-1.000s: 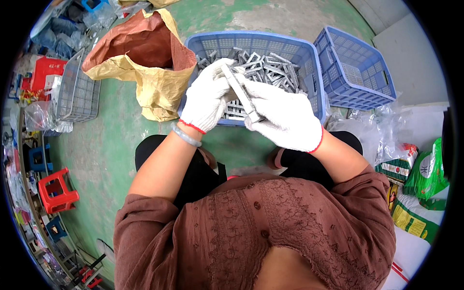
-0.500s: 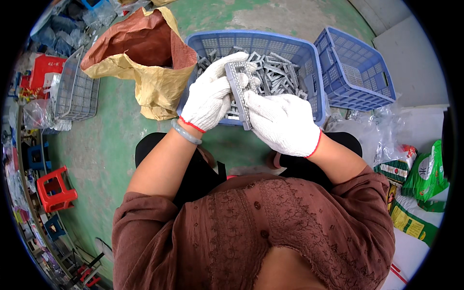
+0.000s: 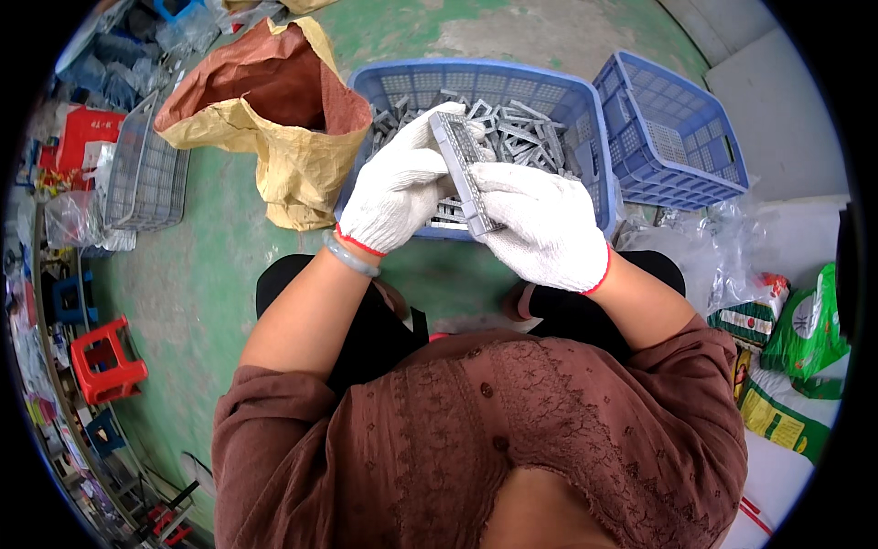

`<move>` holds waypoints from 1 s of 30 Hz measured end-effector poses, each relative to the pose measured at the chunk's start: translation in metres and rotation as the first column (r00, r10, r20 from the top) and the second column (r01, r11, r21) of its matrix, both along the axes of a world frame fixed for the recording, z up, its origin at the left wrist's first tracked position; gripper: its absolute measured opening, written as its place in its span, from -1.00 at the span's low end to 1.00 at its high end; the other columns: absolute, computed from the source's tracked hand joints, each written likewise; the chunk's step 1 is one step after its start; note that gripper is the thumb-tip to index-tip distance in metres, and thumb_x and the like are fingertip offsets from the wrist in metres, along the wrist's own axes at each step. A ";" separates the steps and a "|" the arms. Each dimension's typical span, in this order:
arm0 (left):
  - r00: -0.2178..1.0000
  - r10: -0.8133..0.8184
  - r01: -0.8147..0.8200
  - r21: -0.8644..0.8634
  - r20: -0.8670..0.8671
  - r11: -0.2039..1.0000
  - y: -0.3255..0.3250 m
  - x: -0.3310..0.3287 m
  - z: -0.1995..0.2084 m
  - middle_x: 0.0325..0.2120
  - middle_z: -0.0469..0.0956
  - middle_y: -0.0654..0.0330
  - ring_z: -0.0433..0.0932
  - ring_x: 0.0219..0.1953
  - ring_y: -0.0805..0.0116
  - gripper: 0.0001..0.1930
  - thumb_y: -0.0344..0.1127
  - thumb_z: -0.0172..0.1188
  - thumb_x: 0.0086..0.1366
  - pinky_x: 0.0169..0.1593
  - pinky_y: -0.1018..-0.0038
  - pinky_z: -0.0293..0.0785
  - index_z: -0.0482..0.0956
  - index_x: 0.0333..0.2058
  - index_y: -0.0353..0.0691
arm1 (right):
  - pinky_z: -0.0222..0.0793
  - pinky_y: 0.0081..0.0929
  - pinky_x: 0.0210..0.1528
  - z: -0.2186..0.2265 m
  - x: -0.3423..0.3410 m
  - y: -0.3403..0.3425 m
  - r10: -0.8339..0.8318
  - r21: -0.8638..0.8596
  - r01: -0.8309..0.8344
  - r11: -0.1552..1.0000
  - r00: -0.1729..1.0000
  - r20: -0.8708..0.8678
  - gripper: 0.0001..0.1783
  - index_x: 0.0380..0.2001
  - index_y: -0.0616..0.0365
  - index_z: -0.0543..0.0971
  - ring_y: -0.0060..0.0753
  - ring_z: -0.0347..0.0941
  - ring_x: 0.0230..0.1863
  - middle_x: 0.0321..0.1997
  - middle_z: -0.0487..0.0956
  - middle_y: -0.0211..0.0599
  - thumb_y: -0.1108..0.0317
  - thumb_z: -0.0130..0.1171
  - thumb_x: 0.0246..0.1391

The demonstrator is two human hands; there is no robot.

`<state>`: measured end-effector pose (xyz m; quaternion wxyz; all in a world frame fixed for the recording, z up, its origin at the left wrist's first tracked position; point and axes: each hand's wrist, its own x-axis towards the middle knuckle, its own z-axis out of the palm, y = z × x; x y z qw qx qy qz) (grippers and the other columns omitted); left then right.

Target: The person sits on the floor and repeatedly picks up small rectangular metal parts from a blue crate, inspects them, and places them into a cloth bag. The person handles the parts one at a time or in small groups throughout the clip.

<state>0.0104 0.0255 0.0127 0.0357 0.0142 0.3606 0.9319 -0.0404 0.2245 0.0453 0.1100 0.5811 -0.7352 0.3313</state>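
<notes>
One piece in hand: grey ribbed plastic strip [image 3: 465,174], long and narrow, held up just above the near basket, tilted with its far end pointing away from the person.
Left hand [image 3: 400,188]: white knit glove, closed on the strip's upper/left side, fingers curled over the far end.
Right hand [image 3: 541,224]: white knit glove, closed around the strip's lower end, palm wrapped round it.
Grip: both hands clamp the same strip; thumbs hidden, so exact pinch pts can't be told.
Near basket [image 3: 585,119]: blue plastic, on the floor ahead of the knees, holds a heap of grey parts [image 3: 521,133] of like kind, approx. half full by look.
Far basket [image 3: 672,133]: blue, just beside the near one on the right, tilted; no parts seen inside.
Sack [image 3: 274,119]: yellow-brown, mouth open, left of the near basket; contents not visible.
Floor [image 3: 201,274]: green, carries baskets and sack.
Progress (judgement): work on this strip under way, not finished; strip not yet set down anywhere.
Done: cannot tell any finished count; no sorted pile visible.
Left: heap in near basket looks largely untouched, so most of the job appears to remain.
</notes>
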 end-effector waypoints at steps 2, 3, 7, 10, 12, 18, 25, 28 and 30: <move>1.000 -0.006 0.006 0.008 0.018 1.000 0.002 -0.001 0.003 0.05 0.45 -0.01 0.49 0.08 0.12 -0.43 -0.46 0.07 0.21 0.14 0.14 0.45 0.26 0.23 -0.31 | 0.53 -0.38 -0.29 -0.003 -0.003 0.001 -0.010 -0.008 0.011 1.000 0.997 0.080 -0.74 -0.31 0.04 0.64 -0.21 0.59 -0.17 -0.06 0.60 -0.33 0.35 0.32 -0.19; 1.000 -0.017 0.016 0.014 0.025 1.000 0.003 -0.001 0.006 0.06 0.44 -0.01 0.48 0.08 0.12 -0.43 -0.45 0.08 0.22 0.13 0.13 0.45 0.26 0.23 -0.31 | 0.54 -0.38 -0.27 -0.004 -0.003 0.002 -0.015 -0.012 0.016 1.000 0.993 0.119 -0.74 -0.32 0.04 0.64 -0.20 0.59 -0.15 -0.06 0.60 -0.33 0.35 0.32 -0.19; 0.999 -0.019 0.018 0.015 0.048 1.000 0.006 -0.001 0.011 0.07 0.43 0.01 0.49 0.08 0.14 -0.43 -0.42 0.09 0.25 0.12 0.11 0.45 0.24 0.25 -0.30 | 0.54 -0.37 -0.25 -0.004 -0.005 0.004 -0.002 -0.040 0.010 0.999 0.981 0.193 -0.76 -0.34 0.05 0.65 -0.18 0.59 -0.16 -0.08 0.61 -0.30 0.36 0.35 -0.20; 0.999 -0.019 0.018 0.015 0.033 1.000 0.004 0.000 0.006 0.10 0.42 0.00 0.48 0.09 0.14 -0.43 -0.41 0.09 0.28 0.13 0.13 0.45 0.22 0.27 -0.30 | 0.55 -0.39 -0.23 -0.005 -0.005 0.005 0.002 -0.059 0.011 0.998 0.977 0.211 -0.75 -0.34 0.07 0.65 -0.19 0.59 -0.14 -0.05 0.60 -0.28 0.36 0.37 -0.20; 0.999 -0.004 0.005 -0.008 0.033 1.000 0.005 0.000 0.008 0.14 0.40 -0.04 0.47 0.13 0.13 -0.43 -0.41 0.08 0.31 0.19 0.20 0.42 0.20 0.29 -0.30 | 0.55 -0.40 -0.21 -0.005 -0.006 0.005 0.021 -0.066 -0.005 0.998 0.971 0.237 -0.74 -0.33 0.08 0.65 -0.20 0.59 -0.12 -0.03 0.60 -0.25 0.37 0.38 -0.20; 0.995 0.086 -0.081 -0.089 0.043 0.993 0.007 0.004 0.007 0.12 0.42 0.00 0.49 0.10 0.19 -0.41 -0.37 0.11 0.34 0.18 0.26 0.43 0.17 0.31 -0.27 | 0.56 -0.39 -0.13 -0.013 -0.007 0.006 0.035 -0.080 -0.003 0.997 0.914 0.404 -0.74 -0.30 0.12 0.65 -0.20 0.58 -0.07 0.03 0.58 -0.16 0.39 0.43 -0.14; 0.986 0.168 -0.168 -0.205 -0.017 0.964 0.010 0.011 0.013 0.13 0.40 0.04 0.49 0.08 0.24 -0.31 -0.37 0.21 0.30 0.15 0.29 0.43 0.13 0.35 -0.26 | 0.55 -0.34 -0.08 -0.015 -0.009 0.006 0.077 -0.043 -0.065 0.997 0.902 0.425 -0.72 -0.26 0.09 0.65 -0.15 0.56 -0.02 0.07 0.57 -0.15 0.35 0.41 -0.11; 0.976 0.212 -0.219 -0.285 -0.055 0.933 0.012 0.014 0.017 0.13 0.40 0.06 0.48 0.08 0.27 -0.28 -0.36 0.25 0.27 0.16 0.31 0.42 0.14 0.35 -0.26 | 0.51 -0.30 -0.03 -0.009 -0.007 0.006 0.065 -0.020 -0.061 0.998 0.931 0.359 -0.74 -0.25 0.09 0.66 -0.12 0.53 0.04 0.11 0.55 -0.18 0.29 0.35 -0.06; 0.969 0.231 -0.245 -0.334 -0.081 0.910 0.012 0.017 0.019 0.14 0.40 0.06 0.48 0.08 0.28 -0.27 -0.35 0.27 0.26 0.17 0.32 0.41 0.14 0.35 -0.25 | 0.49 -0.29 0.01 -0.007 -0.006 0.004 0.029 0.040 -0.043 0.998 0.953 0.302 -0.75 -0.25 0.09 0.67 -0.11 0.51 0.08 0.13 0.54 -0.21 0.25 0.30 -0.02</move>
